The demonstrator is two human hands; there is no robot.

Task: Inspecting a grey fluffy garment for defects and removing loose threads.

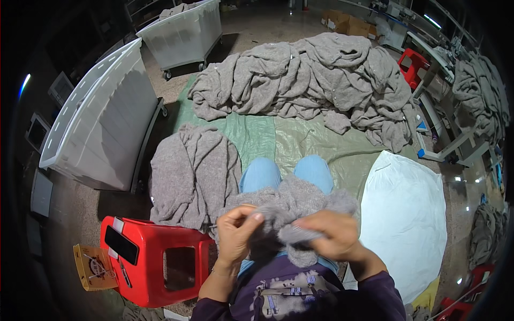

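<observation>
A grey knitted garment [302, 195] lies bunched across my lap, over my light-blue trousers. My left hand [234, 229] pinches its fabric between thumb and fingers. To the right, my right hand [334, 233] is closed round another fold of the same knit; it is slightly smeared by motion. Between the hands the cloth is gathered and blurred, so its exact part cannot be told. Beside my left knee rests a stack of similar grey knitwear [195, 176]. A large heap of grey knitted garments [305, 80] spreads on the green sheet [251, 139] ahead.
At my left stands a red plastic stool [152, 262] with a black phone [121, 245] and a yellow box [93, 267] at its side. White wheeled bins [104, 117] are further left. A white sack [404, 224] lies at right, near a metal-legged table [471, 142] draped with knitwear.
</observation>
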